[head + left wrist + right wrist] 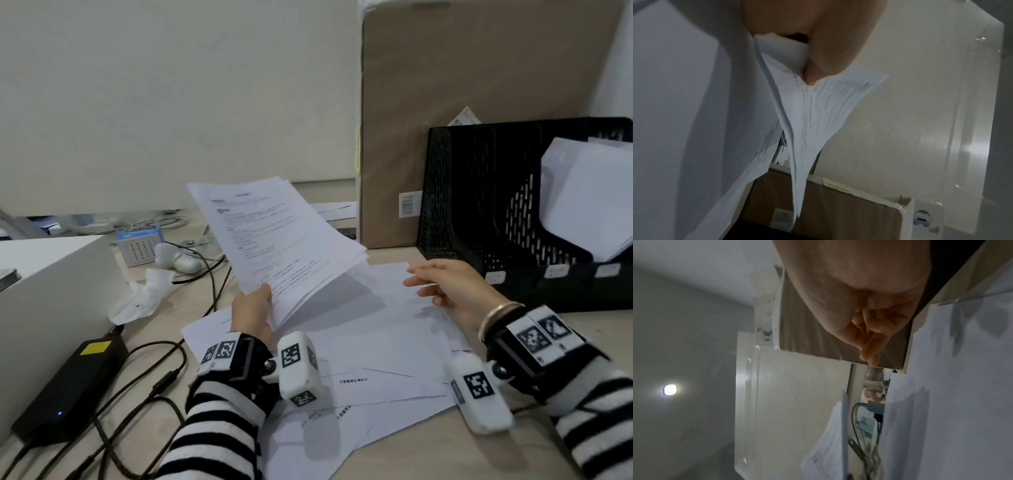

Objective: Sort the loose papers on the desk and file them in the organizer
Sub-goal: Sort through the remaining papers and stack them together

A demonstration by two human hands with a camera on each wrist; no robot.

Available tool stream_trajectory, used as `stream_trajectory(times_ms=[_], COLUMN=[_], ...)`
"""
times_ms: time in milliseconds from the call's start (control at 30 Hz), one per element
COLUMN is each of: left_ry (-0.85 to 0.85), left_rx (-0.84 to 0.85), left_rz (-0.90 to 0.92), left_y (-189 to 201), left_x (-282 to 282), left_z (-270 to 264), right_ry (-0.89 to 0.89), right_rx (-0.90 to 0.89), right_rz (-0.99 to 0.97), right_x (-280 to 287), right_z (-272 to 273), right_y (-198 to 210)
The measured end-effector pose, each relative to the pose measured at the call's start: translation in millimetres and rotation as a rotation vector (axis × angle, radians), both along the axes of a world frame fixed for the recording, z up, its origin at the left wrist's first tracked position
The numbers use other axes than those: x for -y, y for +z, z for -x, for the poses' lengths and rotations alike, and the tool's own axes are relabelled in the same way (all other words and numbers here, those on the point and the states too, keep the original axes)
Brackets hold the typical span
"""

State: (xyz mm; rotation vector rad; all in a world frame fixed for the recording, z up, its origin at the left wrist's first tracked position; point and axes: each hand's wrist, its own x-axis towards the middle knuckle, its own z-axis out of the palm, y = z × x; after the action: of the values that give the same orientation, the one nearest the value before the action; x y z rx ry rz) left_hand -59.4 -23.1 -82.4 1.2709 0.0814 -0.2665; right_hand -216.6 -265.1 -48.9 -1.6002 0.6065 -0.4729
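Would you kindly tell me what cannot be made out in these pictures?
- Print on the white paper stack the left hand grips: too small, head view.
- Black mesh organizer: cut by the right edge; its front labels blurred.
- Right hand: whether it touches the loose white sheets is unclear.

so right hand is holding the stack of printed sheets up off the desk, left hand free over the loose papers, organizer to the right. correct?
Hands are swapped. In the head view the left hand grips the stack of printed sheets by its lower edge; the right hand hovers free over the loose papers. The black organizer does stand to the right.
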Motion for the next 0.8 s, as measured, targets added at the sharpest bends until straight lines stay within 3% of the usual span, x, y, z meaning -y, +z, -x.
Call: stream_trajectory(times_ms=[267,467,800], left_ry=[0.116,0.087,0.035], left_rx=[0.054,0.013,-0.005], left_rz=[0.040,0.046,-0.002], left_y=[1.4,-5.9,-11.2], left_x=[-6.7,-6.4,-7.5], left_z=[-1.9,-11.7,-18.9], right_ry=[0.438,0.524,0.391], right_rx=[-0.601,-0.938,-0.841], right_rz=[0.948,1.068,0.870], right_x=[-15.5,-8.9,6.3], right_z=[-101.8,-139.7,-123.8], right_y=[30.0,17.3,-3.9])
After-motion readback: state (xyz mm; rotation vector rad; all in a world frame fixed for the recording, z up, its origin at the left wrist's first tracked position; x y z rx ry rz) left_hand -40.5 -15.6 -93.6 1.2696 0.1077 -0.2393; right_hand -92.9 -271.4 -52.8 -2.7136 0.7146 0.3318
